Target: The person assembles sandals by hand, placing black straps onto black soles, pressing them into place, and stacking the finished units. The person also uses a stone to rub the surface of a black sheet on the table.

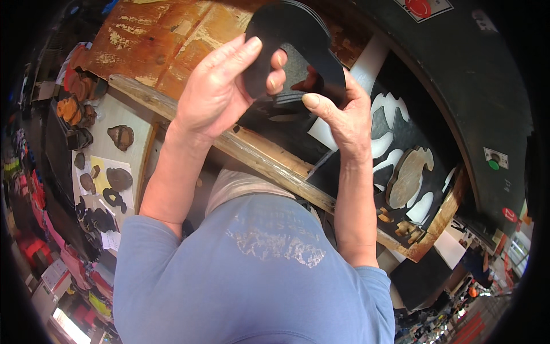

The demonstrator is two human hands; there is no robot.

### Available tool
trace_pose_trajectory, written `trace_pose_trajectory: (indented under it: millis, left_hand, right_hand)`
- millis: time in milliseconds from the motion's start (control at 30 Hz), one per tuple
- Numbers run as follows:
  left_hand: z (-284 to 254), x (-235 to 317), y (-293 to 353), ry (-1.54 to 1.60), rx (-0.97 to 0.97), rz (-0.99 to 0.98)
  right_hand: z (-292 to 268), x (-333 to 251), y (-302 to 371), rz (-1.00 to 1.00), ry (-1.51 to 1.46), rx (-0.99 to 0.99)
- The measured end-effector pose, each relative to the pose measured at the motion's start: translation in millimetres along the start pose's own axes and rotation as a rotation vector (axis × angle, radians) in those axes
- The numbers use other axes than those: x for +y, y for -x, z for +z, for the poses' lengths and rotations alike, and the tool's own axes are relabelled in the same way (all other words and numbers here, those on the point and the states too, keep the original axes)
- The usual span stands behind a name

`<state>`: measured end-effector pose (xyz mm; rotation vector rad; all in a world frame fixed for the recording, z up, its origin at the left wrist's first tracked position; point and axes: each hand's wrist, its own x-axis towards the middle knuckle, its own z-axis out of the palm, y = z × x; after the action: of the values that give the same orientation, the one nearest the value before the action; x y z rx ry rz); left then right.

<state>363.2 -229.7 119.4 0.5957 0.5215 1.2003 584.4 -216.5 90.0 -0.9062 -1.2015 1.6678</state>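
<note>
I hold a stack of thin black cut-out pieces (pixel 285 26) above the bench, a curved shape with an opening in its middle. My left hand (pixel 215 83) grips its left side, thumb on the face and fingertips curled through the opening. With my right hand (pixel 348 117) I pinch the lower right corner, thumb in front. Beneath and right of that hand lies a black sheet (pixel 405 127) with several curved shapes cut out of it, showing white below. On the sheet rests a brown, wavy-edged flat form (pixel 409 179), perhaps a cutting die.
A worn wooden board (pixel 172 34) lies far left, edged by a wooden rail (pixel 252 150). Left, a pale table (pixel 109 140) bears several dark shaped forms. A dark green machine body (pixel 458 69) with a red button (pixel 418 7) and green button (pixel 493 164) stands right.
</note>
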Motion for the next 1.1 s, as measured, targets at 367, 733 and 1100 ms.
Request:
trace_pose_trajectory:
  millis: [367, 733, 1100]
  left_hand:
    - [-14.3, -27.5, -3.0, 0.441, 0.08, 0.017]
    - [-32.1, -44.5, -6.8, 0.455, 0.128, 0.092]
    - [-39.8, -47.6, -5.7, 0.286, 0.295, 0.098]
  right_hand:
    - [38.0, 46.6, 16.4, -0.081, -0.453, 0.152]
    - [59.7, 53.2, 9.6, -0.057, -0.508, 0.362]
    - [52.7, 61.1, 10.4, -0.036, -0.439, 0.35]
